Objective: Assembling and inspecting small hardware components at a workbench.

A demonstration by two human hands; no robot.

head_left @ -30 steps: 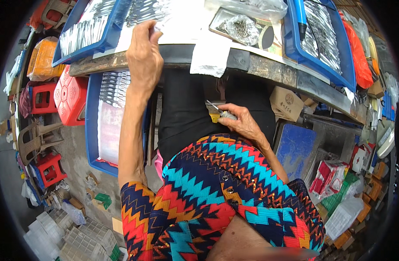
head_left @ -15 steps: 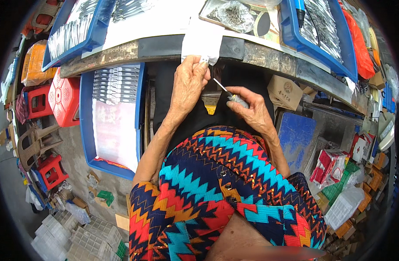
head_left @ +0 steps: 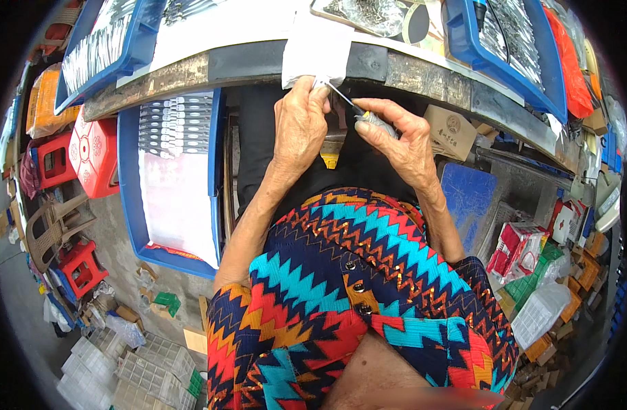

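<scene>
Worn dark workbench [head_left: 190, 72] across the top edge, blue plastic trays [head_left: 132, 58] on it. Grey concrete floor [head_left: 115, 225] at left, with red plastic stools [head_left: 81, 266]. Daylight.

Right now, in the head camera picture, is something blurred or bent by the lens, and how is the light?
In the head view the light is even daylight with soft shadows; the left hand and right hand look sharp. The fisheye bends the table edge into a curve, and black corners frame the picture. A patch at the bottom centre is smeared. The white sheet on the table is nearly washed out.
</scene>
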